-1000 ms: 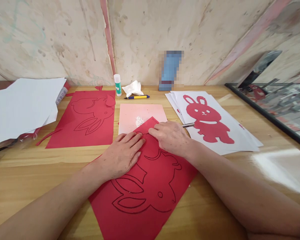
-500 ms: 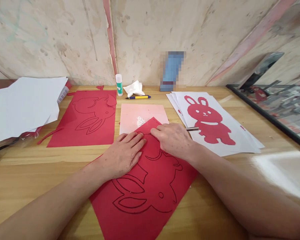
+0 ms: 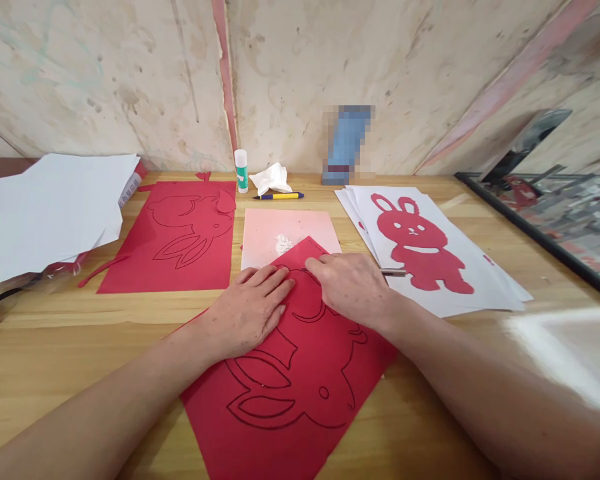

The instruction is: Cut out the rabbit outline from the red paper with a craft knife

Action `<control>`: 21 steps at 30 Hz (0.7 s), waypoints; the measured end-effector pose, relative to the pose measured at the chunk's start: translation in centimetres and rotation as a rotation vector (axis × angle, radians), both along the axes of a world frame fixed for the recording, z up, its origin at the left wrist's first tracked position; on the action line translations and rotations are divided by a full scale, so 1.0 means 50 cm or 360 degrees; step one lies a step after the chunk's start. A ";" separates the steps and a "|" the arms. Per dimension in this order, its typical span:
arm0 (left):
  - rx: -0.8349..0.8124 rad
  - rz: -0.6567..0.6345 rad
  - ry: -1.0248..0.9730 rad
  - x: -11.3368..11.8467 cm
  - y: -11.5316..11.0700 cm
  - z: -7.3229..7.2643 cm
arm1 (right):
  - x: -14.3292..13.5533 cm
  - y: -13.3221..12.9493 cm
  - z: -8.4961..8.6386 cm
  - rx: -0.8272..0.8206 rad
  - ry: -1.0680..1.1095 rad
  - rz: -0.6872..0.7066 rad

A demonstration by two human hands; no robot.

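Observation:
A red paper sheet point(image 3: 310, 360) with a rabbit outline drawn in black lies turned at an angle before me. Its far corner overlaps a pink mat point(image 3: 293, 223) with white crumbs on it. My left hand point(image 3: 253, 307) rests flat on the sheet, fingers stretched towards the outline's far part. Close beside it, my right hand point(image 3: 353, 283) is closed round a slim silver-handled tool point(image 3: 395, 272). The handle's end sticks out to the right; its tip is hidden under my fingers, which press on the paper near the drawn curve.
Another outlined red sheet point(image 3: 193, 230) lies left, near white papers point(image 3: 50, 207). A glue stick point(image 3: 241, 172), crumpled tissue point(image 3: 273, 179) and yellow-blue pen point(image 3: 280, 196) are along the wall. Right lies a red rabbit cutout point(image 3: 415, 233) on white sheets point(image 3: 485, 293), beside a black-edged frame point(image 3: 540, 237).
My right hand has shifted slightly right and towards me, and the silver handle has dipped with it. The left hand stays on the sheet; the whole view has drifted a little.

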State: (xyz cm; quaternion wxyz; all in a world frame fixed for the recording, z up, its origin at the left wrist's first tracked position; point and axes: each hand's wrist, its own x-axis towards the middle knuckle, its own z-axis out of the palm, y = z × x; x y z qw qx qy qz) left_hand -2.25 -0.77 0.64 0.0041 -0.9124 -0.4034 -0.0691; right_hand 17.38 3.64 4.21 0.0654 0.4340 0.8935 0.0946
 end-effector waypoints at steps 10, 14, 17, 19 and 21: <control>0.0003 -0.0027 0.0003 -0.002 -0.002 0.005 | -0.003 -0.003 0.012 -0.0033 0.0029 -0.0080; -0.0002 -0.0028 0.0044 -0.001 -0.006 0.012 | 0.002 0.002 0.025 -0.0070 0.0148 -0.0156; -0.0012 -0.0085 0.0104 0.001 -0.007 0.018 | 0.007 0.007 0.031 -0.0124 0.0193 -0.0211; -0.0017 -0.0127 0.0136 0.004 -0.006 0.023 | 0.010 0.009 0.032 -0.0130 0.0214 -0.0215; -0.0022 -0.0152 0.0155 0.008 -0.003 0.029 | 0.011 0.008 0.030 -0.0151 0.0229 -0.0210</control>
